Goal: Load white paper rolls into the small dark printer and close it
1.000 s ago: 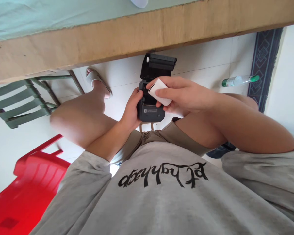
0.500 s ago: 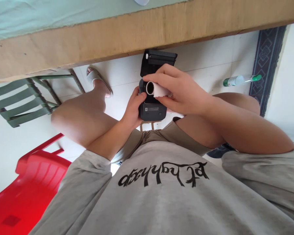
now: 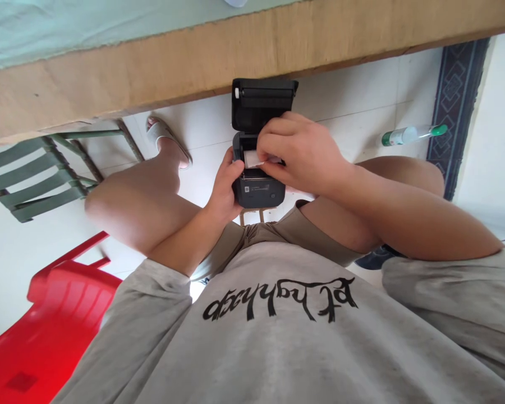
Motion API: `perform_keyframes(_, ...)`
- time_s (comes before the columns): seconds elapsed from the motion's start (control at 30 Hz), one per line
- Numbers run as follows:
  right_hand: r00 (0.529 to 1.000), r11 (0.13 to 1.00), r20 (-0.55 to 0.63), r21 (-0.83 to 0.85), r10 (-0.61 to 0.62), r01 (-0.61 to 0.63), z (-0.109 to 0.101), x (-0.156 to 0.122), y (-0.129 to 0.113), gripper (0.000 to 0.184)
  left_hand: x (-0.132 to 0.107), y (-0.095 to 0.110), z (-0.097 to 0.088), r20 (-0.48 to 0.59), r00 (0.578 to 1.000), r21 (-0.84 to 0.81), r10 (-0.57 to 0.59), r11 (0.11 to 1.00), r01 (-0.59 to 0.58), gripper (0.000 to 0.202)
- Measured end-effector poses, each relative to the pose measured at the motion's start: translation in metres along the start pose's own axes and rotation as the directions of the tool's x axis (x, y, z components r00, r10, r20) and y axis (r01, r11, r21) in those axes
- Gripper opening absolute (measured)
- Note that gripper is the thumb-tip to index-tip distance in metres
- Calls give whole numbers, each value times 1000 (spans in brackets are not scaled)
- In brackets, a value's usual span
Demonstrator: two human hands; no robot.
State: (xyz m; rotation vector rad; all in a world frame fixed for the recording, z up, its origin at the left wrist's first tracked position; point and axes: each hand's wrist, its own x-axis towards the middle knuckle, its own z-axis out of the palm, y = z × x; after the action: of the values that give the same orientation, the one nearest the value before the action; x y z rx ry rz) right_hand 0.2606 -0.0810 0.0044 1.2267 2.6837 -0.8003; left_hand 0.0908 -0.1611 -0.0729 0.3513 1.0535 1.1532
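Over on the left are a green chair [image 3: 27, 196] and, closer to the body, a red chair [image 3: 65, 314]. Next comes a foot in a gray slipper [image 3: 163, 132]. Then there is the left hand [image 3: 224, 191], gripping the side of a small black machine [image 3: 263, 196]. The lid [image 3: 258, 115] is flipped up (it has a little white knob [image 3: 237, 93]). The white paper roll [image 3: 251, 159] sits in the open middle of the machine. The right hand [image 3: 302, 150] has its finger and thumb closed on the roll and hides part of it. Farther right, a clear bottle [image 3: 406, 135] with green ends is on the floor, near a dark strip [image 3: 451, 106] with diamond shapes.
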Motion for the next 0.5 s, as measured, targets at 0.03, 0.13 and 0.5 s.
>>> perform_keyframes(0.03,997,998,-42,-1,-58,58,3,-1,1,32,-1,0,1,-15,1000,-1,4,1000,-4,47)
perform_keyframes(0.13,927,943,-186,6,-327,333,13,-6,7,32,-2,2,2,-32,999,-40,-16,999,14,47)
perform_keyframes(0.5,881,858,-106,308,460,-411,-43,-16,13,33,-2,-1,-5,34,997,142,-62,988,57,87)
